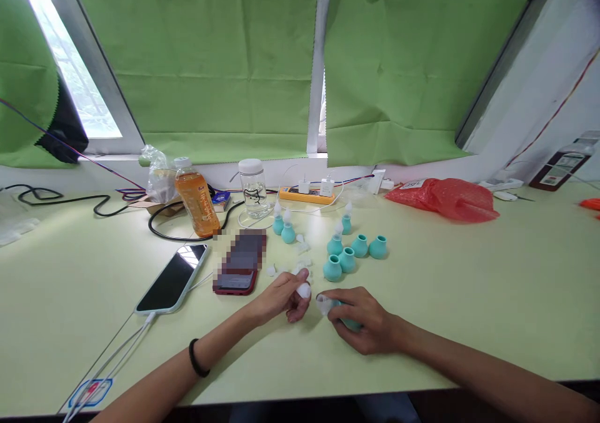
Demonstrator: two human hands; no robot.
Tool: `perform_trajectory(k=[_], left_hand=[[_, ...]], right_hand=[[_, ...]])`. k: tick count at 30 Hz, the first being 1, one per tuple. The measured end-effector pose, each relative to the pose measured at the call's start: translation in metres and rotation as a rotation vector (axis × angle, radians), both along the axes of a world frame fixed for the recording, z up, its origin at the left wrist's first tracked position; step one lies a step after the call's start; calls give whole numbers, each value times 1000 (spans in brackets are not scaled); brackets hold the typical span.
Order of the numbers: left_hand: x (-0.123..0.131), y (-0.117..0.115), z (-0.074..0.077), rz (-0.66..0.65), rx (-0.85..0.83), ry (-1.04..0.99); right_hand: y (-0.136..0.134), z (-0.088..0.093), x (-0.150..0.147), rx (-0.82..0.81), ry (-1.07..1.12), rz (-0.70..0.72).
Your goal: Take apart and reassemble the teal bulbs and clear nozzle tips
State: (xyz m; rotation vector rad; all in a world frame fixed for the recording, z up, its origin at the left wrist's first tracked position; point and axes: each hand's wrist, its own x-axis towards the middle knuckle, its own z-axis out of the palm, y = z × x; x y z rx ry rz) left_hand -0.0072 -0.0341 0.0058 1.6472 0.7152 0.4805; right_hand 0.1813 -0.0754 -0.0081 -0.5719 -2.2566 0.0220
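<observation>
Fingers (291,283) of L hand (280,299) pinch a white cap (304,290); R hand (363,322) wraps a teal bulb (350,323), lower centre of frame.
Bulb's clear nozzle (323,303) points at cap, just apart, prob. held so for alignment. Spare bulbs (347,257) + caps (302,248) grouped just above, within reach; phone (172,279) mid-left.

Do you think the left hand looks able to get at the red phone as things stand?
Probably yes: bare table lies between the left hand and the red phone, though that hand pinches a white cap.
</observation>
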Motion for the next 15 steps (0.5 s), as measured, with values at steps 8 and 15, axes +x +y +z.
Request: perform_trajectory(k=[8, 15], left_hand=[[-1, 4, -11, 330, 1073, 517], [1, 8, -22, 278, 1242, 715]], right_hand=[[8, -7, -4, -312, 226, -189], [7, -9, -8, -455, 214, -174]])
